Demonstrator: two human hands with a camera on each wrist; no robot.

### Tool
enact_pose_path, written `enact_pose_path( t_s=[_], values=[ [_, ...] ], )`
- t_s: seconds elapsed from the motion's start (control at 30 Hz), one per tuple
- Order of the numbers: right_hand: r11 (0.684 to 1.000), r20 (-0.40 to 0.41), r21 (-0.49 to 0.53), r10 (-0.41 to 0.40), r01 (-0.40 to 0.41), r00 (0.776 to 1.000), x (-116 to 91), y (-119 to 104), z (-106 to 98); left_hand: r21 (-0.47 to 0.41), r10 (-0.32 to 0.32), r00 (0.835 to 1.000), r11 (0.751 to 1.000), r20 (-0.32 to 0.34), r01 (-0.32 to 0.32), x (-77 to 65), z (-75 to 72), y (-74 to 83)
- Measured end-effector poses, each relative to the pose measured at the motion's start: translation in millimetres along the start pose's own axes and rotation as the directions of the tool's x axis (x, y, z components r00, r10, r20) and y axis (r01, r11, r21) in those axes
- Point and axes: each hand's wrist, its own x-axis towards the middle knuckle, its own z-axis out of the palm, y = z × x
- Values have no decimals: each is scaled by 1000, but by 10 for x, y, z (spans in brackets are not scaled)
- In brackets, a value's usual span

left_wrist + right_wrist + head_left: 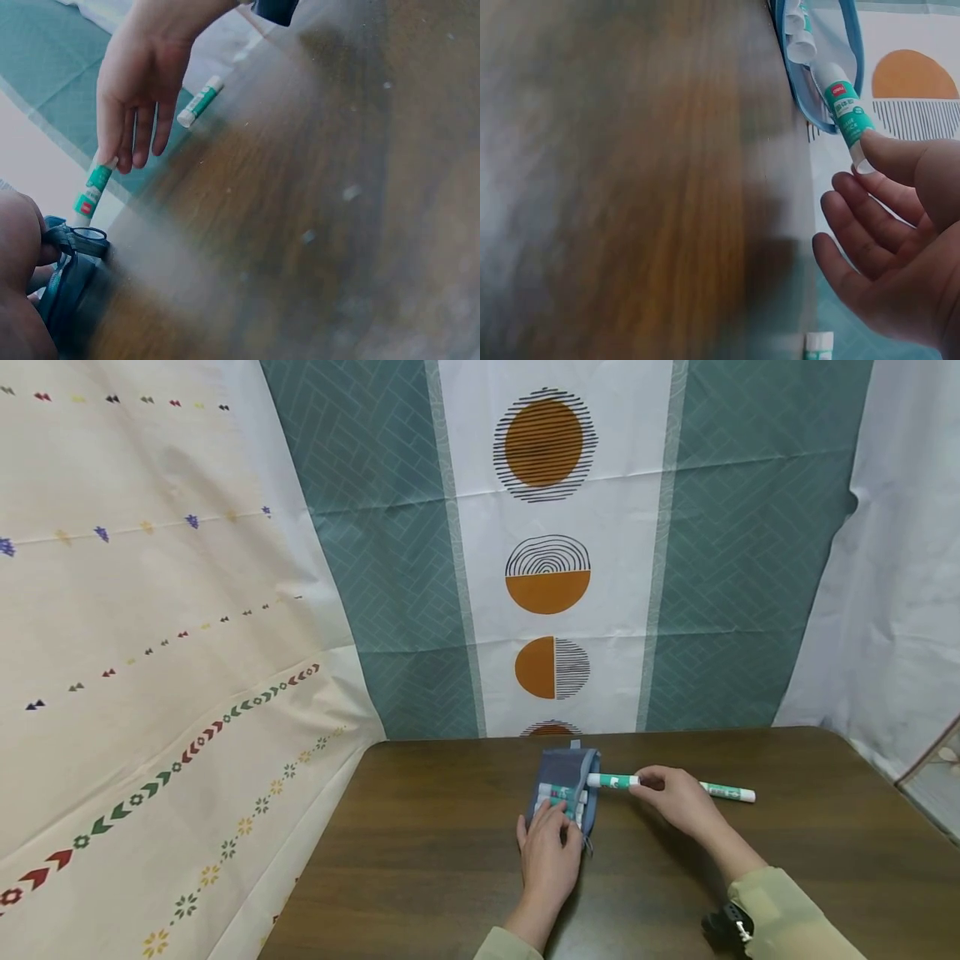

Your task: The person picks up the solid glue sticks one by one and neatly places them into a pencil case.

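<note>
A blue-grey zip pouch (pixel 562 767) lies open on the table, its mouth facing right. My left hand (pixel 551 860) holds the pouch's near side, fingers over its edge. Inside are several green-and-white glue sticks (pixel 801 46). Between thumb and fingertip, my right hand (pixel 678 802) pinches the end of another glue stick (pixel 846 109); its far end is just within the pouch's mouth. The other right fingers are loosely bent. One more glue stick (pixel 729 792) rests on the table to the right, partly behind the right hand in the head view.
The brown wooden table (pixel 420 860) ends at a patterned teal and white cloth (pixel 562 510) behind the pouch. A cream cloth (pixel 187 652) hangs along the left. A black wrist camera mount (pixel 727 927) sits at the right sleeve.
</note>
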Motion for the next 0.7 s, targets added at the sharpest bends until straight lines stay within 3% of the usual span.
enact_pose_path(
  t_s=[0.7],
  values=[
    [999,47,9,32,-32,998,305,-130,293,25,-16,1000,1000,21,15,7,0,12]
  ],
)
